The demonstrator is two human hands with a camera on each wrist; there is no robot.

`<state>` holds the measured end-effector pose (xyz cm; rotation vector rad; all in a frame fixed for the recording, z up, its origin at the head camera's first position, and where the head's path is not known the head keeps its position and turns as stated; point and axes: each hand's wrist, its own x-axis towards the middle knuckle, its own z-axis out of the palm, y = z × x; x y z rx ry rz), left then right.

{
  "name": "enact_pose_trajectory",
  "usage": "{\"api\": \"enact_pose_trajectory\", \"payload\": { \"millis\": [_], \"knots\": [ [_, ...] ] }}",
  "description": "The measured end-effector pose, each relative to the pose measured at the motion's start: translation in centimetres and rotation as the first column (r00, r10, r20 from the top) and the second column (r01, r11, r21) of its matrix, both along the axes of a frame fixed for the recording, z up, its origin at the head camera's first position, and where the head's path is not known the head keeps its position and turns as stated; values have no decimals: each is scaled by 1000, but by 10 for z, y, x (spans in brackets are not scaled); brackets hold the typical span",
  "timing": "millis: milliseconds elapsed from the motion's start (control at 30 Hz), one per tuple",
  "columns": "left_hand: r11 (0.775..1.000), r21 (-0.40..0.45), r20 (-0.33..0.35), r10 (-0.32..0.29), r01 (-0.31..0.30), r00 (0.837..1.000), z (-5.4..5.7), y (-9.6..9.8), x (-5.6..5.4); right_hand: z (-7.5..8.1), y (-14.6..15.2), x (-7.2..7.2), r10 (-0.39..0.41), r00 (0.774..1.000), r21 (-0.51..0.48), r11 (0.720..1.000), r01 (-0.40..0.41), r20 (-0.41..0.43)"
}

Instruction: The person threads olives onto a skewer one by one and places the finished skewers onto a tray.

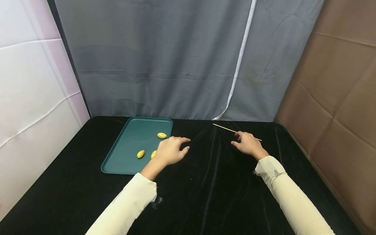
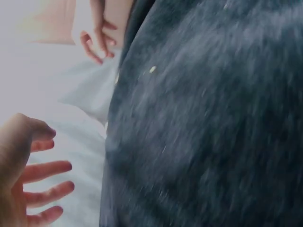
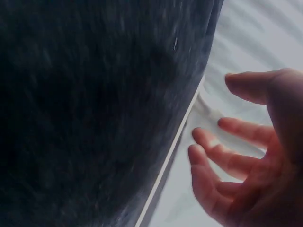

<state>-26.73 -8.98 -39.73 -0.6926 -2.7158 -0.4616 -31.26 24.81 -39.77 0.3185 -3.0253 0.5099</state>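
Fingers spread and holding nothing, my left hand (image 1: 171, 150) hovers by the right edge of a dark green tray (image 1: 120, 147). On the tray lie yellow, mottled oval pieces (image 1: 162, 135), one partly hidden behind that hand; their exact kind is unclear. My right hand (image 1: 248, 143) is above a thin pale stick (image 1: 224, 128) toward the back right of the table, covering part of it. In the right wrist view, that hand (image 3: 236, 161) has loosely bent fingers with nothing between them, and the stick (image 3: 165, 163) runs alongside, apart from the fingertips.
Black cloth (image 1: 188, 202) covers the table. A grey curtain (image 1: 176, 58) with a white strip (image 1: 239, 58) hangs behind it. White fabric (image 1: 35, 81) stands at the left, brown padded fabric (image 1: 337, 98) at the right.
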Motion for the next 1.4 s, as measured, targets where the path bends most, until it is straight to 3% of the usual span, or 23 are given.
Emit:
{"api": "enact_pose_trajectory", "payload": {
  "millis": [167,300,400,467,633,733,867,1167,1267,1400],
  "knots": [
    [990,135,137,21,-40,990,5,-34,-4,-3,19,-25,-20,1000,-60,998,20,-9],
    [977,213,204,-25,-19,979,9,-62,-6,-9,39,-35,-66,998,-51,996,67,11],
    [976,218,258,-76,18,963,10,-78,-5,-12,50,-38,-100,994,-41,994,102,40],
    [979,199,305,-110,50,946,9,-86,-4,-15,55,-39,-103,993,-41,994,105,54],
    [979,159,433,-183,125,883,4,-91,-5,-24,68,-36,-127,990,-77,988,131,54],
    [981,138,475,-188,138,860,1,-89,-4,-26,71,-35,-134,990,-97,986,138,42],
    [992,64,495,-123,105,860,3,-85,-1,-24,73,-35,-139,988,-98,984,146,66],
    [989,-150,429,51,15,902,3,-65,3,-20,80,-30,-151,986,-101,982,158,67],
    [985,-171,415,95,-25,905,3,-61,3,-18,81,-28,-108,994,-127,986,108,10],
    [988,-151,433,106,-44,895,3,-64,6,-15,80,-24,-16,998,-158,987,6,-62]
  ]
}}
